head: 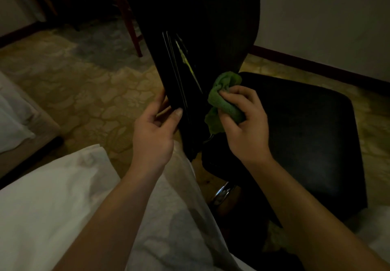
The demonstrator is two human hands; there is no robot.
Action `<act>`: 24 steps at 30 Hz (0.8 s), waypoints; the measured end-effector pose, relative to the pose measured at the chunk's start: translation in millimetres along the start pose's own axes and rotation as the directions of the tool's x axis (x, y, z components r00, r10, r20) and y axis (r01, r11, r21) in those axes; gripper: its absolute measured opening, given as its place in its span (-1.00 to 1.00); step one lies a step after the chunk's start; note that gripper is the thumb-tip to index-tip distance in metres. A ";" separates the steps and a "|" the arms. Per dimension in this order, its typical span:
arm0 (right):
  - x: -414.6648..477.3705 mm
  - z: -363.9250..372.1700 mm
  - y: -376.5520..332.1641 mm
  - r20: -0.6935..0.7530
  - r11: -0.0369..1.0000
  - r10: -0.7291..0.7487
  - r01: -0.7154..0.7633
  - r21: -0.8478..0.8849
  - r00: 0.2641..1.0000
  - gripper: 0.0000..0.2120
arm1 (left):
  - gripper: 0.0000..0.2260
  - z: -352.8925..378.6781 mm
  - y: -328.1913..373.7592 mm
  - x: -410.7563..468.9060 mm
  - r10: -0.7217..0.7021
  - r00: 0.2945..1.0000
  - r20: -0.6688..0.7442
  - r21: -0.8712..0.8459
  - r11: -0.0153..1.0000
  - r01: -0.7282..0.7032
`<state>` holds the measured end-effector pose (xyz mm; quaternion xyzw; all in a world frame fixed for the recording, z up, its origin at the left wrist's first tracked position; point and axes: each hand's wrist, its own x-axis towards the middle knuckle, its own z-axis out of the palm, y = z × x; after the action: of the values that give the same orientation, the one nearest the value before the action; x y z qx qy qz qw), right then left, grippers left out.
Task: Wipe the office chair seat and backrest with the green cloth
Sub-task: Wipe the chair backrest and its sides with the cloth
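The black office chair stands in front of me, its tall mesh backrest [202, 28] rising at the centre and its black padded seat [306, 127] spreading to the right. My left hand [154, 129] grips the backrest's lower left edge, thumb in front and fingers behind. My right hand [242, 121] holds the bunched green cloth [221, 97] pressed against the lower part of the backrest, just above where it meets the seat. Part of the cloth shows as a green streak through the mesh.
A white bed cover [52, 207] fills the lower left, and another bed's edge [16, 118] lies at the far left. Patterned carpet [88, 85] surrounds the chair. A wooden chair leg [130, 21] stands behind. The chair's chrome post [221, 192] shows below the seat. A wall [327, 17] rises on the right.
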<state>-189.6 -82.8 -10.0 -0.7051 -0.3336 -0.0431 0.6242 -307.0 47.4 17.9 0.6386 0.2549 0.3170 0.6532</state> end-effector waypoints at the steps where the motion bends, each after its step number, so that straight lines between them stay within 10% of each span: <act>1: -3.0 0.2 5.0 -0.004 1.000 0.000 0.000 -0.017 1.000 -0.68 | -0.50 0.1 -0.3 0.0 0.001 1.000 -0.001 0.004 1.000 -0.001; 9: -35.4 -11.0 40.0 0.061 0.984 0.144 -0.136 -0.111 0.988 -0.65 | -0.51 -0.2 1.1 -1.3 0.013 1.000 0.005 0.021 1.000 -0.013; 24: -5.4 3.8 2.3 -0.029 0.998 -0.026 0.024 -0.058 0.999 -0.67 | -0.52 -1.1 -4.3 1.2 0.017 1.000 -0.003 0.004 1.000 -0.017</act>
<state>-194.0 -81.6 -15.4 -0.7178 -0.3317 -0.0711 0.6080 -306.6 49.1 13.7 0.6417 0.2511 0.3229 0.6487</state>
